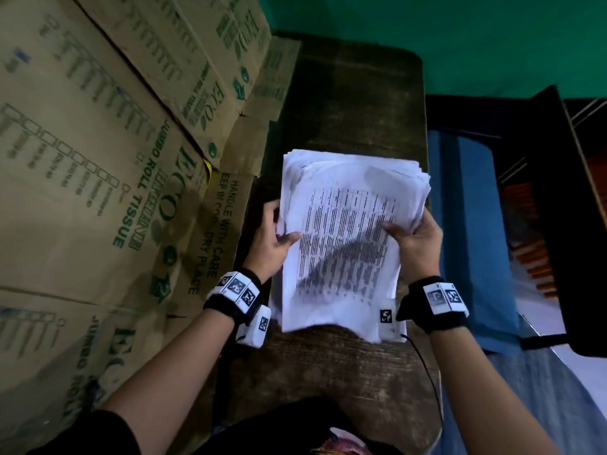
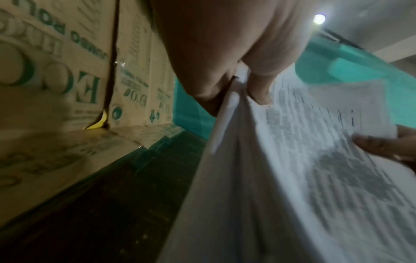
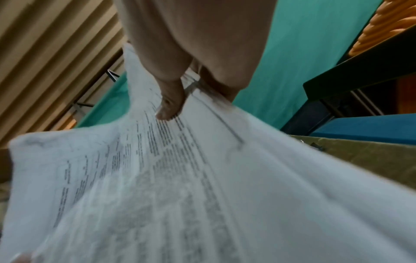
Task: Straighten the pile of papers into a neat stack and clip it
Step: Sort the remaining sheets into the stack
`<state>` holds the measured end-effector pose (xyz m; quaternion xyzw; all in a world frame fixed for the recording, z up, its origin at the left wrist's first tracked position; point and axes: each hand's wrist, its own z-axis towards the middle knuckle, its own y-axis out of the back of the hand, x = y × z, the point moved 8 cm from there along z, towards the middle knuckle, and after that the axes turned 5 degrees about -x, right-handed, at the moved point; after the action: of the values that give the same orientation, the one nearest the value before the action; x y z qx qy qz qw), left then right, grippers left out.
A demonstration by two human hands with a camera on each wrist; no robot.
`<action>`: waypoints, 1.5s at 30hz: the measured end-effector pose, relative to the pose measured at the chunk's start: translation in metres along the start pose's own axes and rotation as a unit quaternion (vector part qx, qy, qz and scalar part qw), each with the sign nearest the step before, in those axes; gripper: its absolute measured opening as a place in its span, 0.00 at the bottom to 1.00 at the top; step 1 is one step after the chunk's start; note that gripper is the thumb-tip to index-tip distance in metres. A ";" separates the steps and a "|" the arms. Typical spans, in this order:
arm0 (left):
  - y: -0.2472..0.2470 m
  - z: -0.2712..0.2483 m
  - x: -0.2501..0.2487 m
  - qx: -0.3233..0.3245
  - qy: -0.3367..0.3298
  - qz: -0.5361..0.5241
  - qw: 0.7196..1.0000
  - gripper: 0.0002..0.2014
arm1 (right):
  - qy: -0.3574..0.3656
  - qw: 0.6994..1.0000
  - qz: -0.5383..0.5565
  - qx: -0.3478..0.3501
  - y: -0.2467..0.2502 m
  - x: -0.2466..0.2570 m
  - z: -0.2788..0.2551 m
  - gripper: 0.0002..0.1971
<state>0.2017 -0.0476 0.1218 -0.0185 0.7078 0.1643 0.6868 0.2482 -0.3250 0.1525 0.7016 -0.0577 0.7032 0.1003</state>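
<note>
The left hand point(image 1: 274, 239) grips the left edge of a pile of papers point(image 1: 348, 244), thumb lying on the printed top sheet and fingers curled underneath. The right hand point(image 1: 415, 243) grips the right edge the same way, thumb on top and fingers below. Between them the pile is held above a dark wooden surface point(image 1: 354, 103), with its long axis running away from the person, the near short edge close to the wrists and the far short edge pointing toward a green wall point(image 1: 460, 34). The sheets are uneven, their far corners fanned out and not lined up. The top page carries dense columns of black print, too blurred to read. The head view alone shows both forearms, each wearing a black wristband point(image 1: 235, 295) with small white boxes bearing black square markers. Tall cardboard boxes point(image 1: 98, 159) printed in green stand to the left of the surface. The left wrist view adds a close look at the left thumb point(image 2: 261, 85) pressing into the paper's edge, which creases around it, and the right hand's fingertips point(image 2: 382, 145) at the far side of the sheet. The right wrist view shows the right thumb point(image 3: 168, 105) laid flat on the print, the pile bowing downward toward the camera, and a dark shelf point(image 3: 360, 78) off to the right.
</note>
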 end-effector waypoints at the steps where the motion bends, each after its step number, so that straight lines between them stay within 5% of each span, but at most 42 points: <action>1: 0.000 -0.001 0.007 0.002 0.021 -0.016 1.000 0.28 | -0.015 1.000 -0.003 0.000 0.002 -0.008 0.001 0.16; 10: -0.016 -0.043 0.116 -0.009 0.243 0.023 0.970 0.20 | -0.156 0.965 -0.205 0.051 -0.003 -0.120 -0.014 0.17; 17: -0.013 -0.060 0.164 -0.014 0.296 0.155 0.942 0.10 | -0.251 0.864 -0.422 0.110 0.004 -0.178 -0.027 0.44; 19: -0.009 -0.056 0.163 -0.023 0.280 0.166 0.945 0.08 | -0.172 0.821 -0.528 0.128 -0.010 -0.151 -0.025 0.45; 22: -0.006 -0.050 0.161 -0.031 0.260 0.175 0.949 0.07 | 0.153 0.747 -0.593 0.257 -0.084 -0.107 -0.041 0.39; 25: -0.008 -0.049 0.163 -0.037 0.264 0.162 0.950 0.06 | 0.392 0.615 -0.554 0.400 -0.149 -0.112 -0.080 0.37; 28: -0.007 -0.052 0.167 -0.068 0.267 0.154 0.949 0.05 | 0.446 0.551 -0.535 0.459 -0.174 -0.121 -0.092 0.34; 34: -0.002 -0.058 0.181 -0.112 0.321 0.068 0.938 0.06 | 0.470 0.477 -0.570 0.476 -0.187 -0.141 -0.086 0.31; 45: -0.007 -0.058 0.174 -0.053 0.294 0.112 0.948 0.09 | 0.531 0.474 -0.528 0.463 -0.187 -0.138 -0.088 0.22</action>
<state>0.1379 -0.0348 -0.0499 -0.0233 0.8661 0.2647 0.4233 0.2032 -0.1320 0.0026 0.0355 0.7220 0.6796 0.1250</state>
